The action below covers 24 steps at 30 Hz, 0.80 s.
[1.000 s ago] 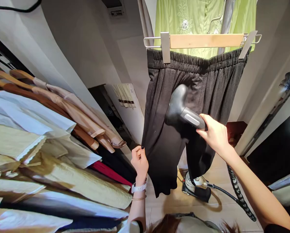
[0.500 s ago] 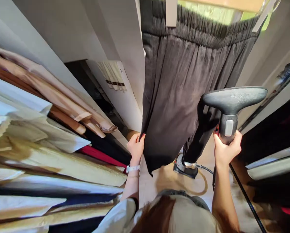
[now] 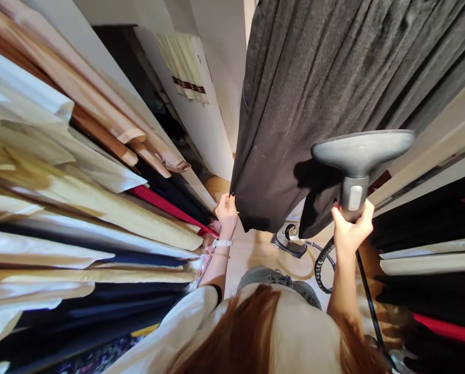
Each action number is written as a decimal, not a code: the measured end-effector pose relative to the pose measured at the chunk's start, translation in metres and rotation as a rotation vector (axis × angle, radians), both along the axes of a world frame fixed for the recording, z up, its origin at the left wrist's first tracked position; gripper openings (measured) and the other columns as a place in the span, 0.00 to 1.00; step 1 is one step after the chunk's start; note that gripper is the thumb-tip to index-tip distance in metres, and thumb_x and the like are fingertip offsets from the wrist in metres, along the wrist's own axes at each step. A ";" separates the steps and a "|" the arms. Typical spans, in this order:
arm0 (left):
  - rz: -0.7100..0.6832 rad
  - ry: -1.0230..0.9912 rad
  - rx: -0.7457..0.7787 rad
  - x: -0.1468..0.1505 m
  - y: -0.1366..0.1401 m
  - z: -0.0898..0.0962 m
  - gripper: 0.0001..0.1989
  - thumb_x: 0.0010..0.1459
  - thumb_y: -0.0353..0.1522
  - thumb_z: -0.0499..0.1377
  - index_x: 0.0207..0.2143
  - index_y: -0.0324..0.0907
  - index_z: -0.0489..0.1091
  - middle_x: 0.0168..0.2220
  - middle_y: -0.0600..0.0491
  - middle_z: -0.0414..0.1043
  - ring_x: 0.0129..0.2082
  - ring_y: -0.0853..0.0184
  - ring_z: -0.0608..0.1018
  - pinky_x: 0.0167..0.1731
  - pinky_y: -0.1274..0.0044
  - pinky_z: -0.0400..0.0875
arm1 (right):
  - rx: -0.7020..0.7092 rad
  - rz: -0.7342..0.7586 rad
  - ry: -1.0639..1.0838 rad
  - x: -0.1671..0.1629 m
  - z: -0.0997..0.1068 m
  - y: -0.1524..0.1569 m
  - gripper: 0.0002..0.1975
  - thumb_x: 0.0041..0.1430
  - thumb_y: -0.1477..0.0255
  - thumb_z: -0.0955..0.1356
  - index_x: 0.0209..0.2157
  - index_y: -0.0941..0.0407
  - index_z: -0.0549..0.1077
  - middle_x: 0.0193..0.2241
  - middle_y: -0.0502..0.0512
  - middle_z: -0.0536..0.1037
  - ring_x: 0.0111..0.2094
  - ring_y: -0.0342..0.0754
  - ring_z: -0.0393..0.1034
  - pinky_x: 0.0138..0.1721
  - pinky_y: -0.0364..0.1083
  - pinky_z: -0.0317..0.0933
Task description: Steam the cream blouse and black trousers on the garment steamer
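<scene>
Right hand (image 3: 351, 223) grips handle of dark-grey plastic steamer (image 3: 360, 150), broad curved head before hanging charcoal cloth trousers (image 3: 287, 130), creased, matte; left hand (image 3: 227, 212) pinches their side edge near hem. Ribbed black hose (image 3: 318, 271) curls below.

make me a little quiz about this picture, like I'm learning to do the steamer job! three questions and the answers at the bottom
1. Which hand is holding the gray steamer head?
2. True or false: there is a white band on the left wrist.
3. What is the left hand pinching?
a) a red sleeve
b) the edge of the dark trousers
c) the black hose

Key:
1. The right hand
2. True
3. b
</scene>
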<state>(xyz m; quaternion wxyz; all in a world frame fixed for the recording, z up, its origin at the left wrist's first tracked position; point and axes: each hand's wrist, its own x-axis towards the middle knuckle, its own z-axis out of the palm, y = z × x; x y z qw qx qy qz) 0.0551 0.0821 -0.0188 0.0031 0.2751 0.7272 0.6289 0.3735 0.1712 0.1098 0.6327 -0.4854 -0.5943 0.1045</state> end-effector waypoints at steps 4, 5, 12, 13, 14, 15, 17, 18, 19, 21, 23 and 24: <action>-0.035 -0.104 0.144 0.012 -0.013 -0.008 0.18 0.63 0.46 0.56 0.42 0.40 0.71 0.31 0.55 0.71 0.26 0.72 0.75 0.29 0.78 0.77 | -0.046 0.113 -0.220 0.000 -0.025 0.008 0.26 0.53 0.61 0.72 0.52 0.56 0.72 0.42 0.58 0.79 0.42 0.56 0.76 0.44 0.52 0.69; -0.031 -0.103 0.151 0.015 -0.017 -0.010 0.18 0.63 0.46 0.56 0.42 0.40 0.71 0.31 0.55 0.71 0.26 0.71 0.76 0.31 0.77 0.78 | -0.064 0.148 -0.276 0.001 -0.033 0.009 0.25 0.53 0.61 0.71 0.52 0.55 0.72 0.44 0.59 0.80 0.43 0.57 0.76 0.45 0.53 0.69; 0.075 -0.003 0.019 0.019 -0.055 -0.018 0.17 0.65 0.45 0.54 0.45 0.42 0.72 0.26 0.57 0.71 0.23 0.68 0.80 0.23 0.80 0.71 | -0.111 0.552 -0.708 0.012 -0.079 0.020 0.22 0.58 0.71 0.66 0.56 0.53 0.70 0.50 0.57 0.79 0.49 0.56 0.76 0.47 0.52 0.72; 0.092 0.019 0.000 0.017 -0.060 -0.018 0.17 0.65 0.45 0.54 0.45 0.42 0.72 0.27 0.56 0.72 0.23 0.67 0.81 0.23 0.80 0.70 | -0.091 0.576 -0.750 0.013 -0.079 0.024 0.22 0.59 0.71 0.66 0.56 0.53 0.70 0.49 0.57 0.79 0.49 0.56 0.76 0.47 0.52 0.72; 0.110 0.042 -0.019 0.016 -0.065 -0.017 0.17 0.65 0.44 0.54 0.45 0.42 0.72 0.27 0.56 0.73 0.24 0.67 0.81 0.23 0.80 0.69 | -0.068 0.587 -0.779 0.014 -0.077 0.029 0.23 0.59 0.71 0.66 0.56 0.53 0.69 0.50 0.57 0.79 0.49 0.56 0.76 0.47 0.52 0.72; 0.127 0.064 -0.033 0.014 -0.070 -0.016 0.16 0.65 0.44 0.54 0.45 0.42 0.73 0.28 0.56 0.74 0.24 0.67 0.81 0.23 0.80 0.69 | -0.039 0.585 -0.794 0.015 -0.072 0.035 0.23 0.59 0.71 0.66 0.57 0.54 0.69 0.50 0.58 0.79 0.50 0.56 0.76 0.47 0.53 0.72; 0.147 0.103 -0.049 0.011 -0.079 -0.012 0.16 0.66 0.43 0.54 0.45 0.43 0.73 0.29 0.56 0.76 0.24 0.67 0.81 0.25 0.79 0.70 | 0.029 0.558 -0.792 0.014 -0.056 0.049 0.24 0.60 0.70 0.67 0.58 0.55 0.69 0.51 0.59 0.78 0.51 0.57 0.75 0.48 0.52 0.71; 0.150 0.120 -0.056 0.010 -0.084 -0.009 0.15 0.66 0.43 0.54 0.45 0.43 0.73 0.29 0.56 0.76 0.24 0.67 0.81 0.26 0.79 0.70 | 0.065 0.536 -0.780 0.012 -0.046 0.056 0.24 0.60 0.69 0.67 0.58 0.56 0.68 0.51 0.59 0.78 0.52 0.57 0.75 0.49 0.52 0.71; 0.151 0.137 -0.067 0.008 -0.088 -0.007 0.15 0.66 0.42 0.54 0.45 0.43 0.73 0.28 0.56 0.76 0.24 0.67 0.81 0.26 0.79 0.70 | 0.098 0.513 -0.767 0.011 -0.036 0.062 0.24 0.60 0.68 0.67 0.58 0.56 0.68 0.52 0.60 0.78 0.52 0.57 0.74 0.50 0.52 0.70; 0.149 0.165 -0.097 0.005 -0.097 -0.002 0.15 0.67 0.41 0.54 0.45 0.43 0.74 0.26 0.57 0.76 0.24 0.67 0.81 0.27 0.79 0.69 | 0.141 0.463 -0.758 0.007 -0.018 0.071 0.24 0.61 0.67 0.67 0.59 0.56 0.68 0.52 0.60 0.77 0.53 0.57 0.74 0.50 0.53 0.70; 0.140 0.180 -0.126 0.003 -0.106 0.003 0.15 0.67 0.41 0.53 0.46 0.43 0.73 0.24 0.58 0.74 0.23 0.67 0.81 0.27 0.79 0.69 | 0.164 0.446 -0.798 0.002 -0.005 0.073 0.25 0.61 0.67 0.66 0.59 0.56 0.67 0.52 0.61 0.77 0.52 0.58 0.74 0.49 0.53 0.70; 0.133 0.182 -0.138 0.002 -0.110 0.006 0.15 0.67 0.41 0.53 0.46 0.42 0.73 0.22 0.58 0.73 0.23 0.67 0.80 0.27 0.79 0.68 | 0.172 0.456 -0.840 0.000 -0.001 0.072 0.25 0.61 0.67 0.66 0.60 0.56 0.67 0.51 0.61 0.78 0.52 0.58 0.74 0.47 0.53 0.70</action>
